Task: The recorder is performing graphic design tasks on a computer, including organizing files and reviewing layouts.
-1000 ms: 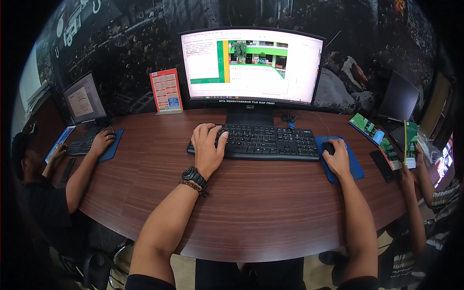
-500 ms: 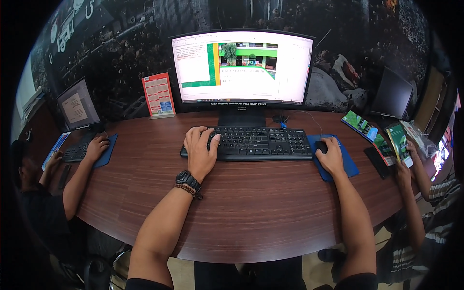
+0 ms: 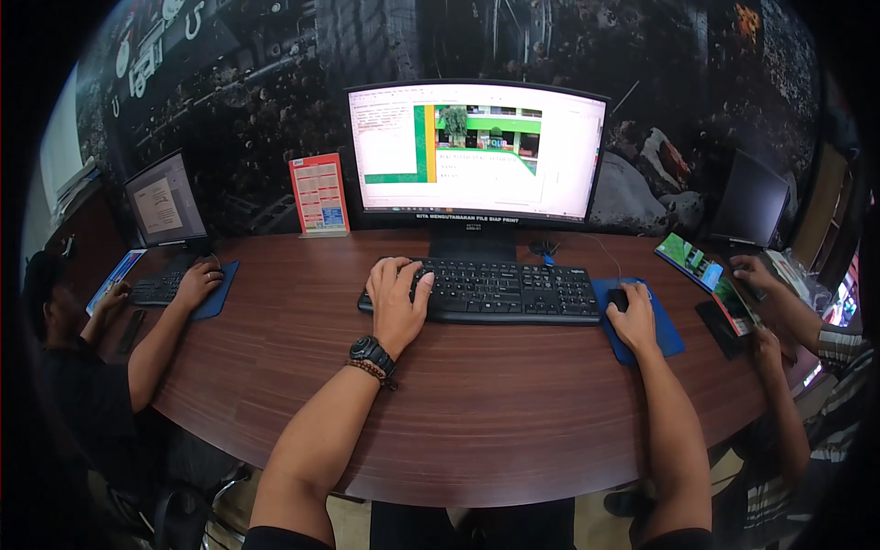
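The left hand point(image 3: 397, 301) rests on the left end of the black keyboard point(image 3: 504, 293), fingers extended and slightly spread, thumb apart. The right hand point(image 3: 634, 319) curves around the black mouse point(image 3: 619, 299), which sits on the blue mouse pad point(image 3: 666, 339) beside the keyboard's right end, on the brown desk point(image 3: 513, 394). Writing noted: white capitals along the lower bezel of the monitor point(image 3: 486, 174); a small pale mark at the keyboard's upper right corner; fine print, illegible, on the red-bordered card point(image 3: 319, 194).
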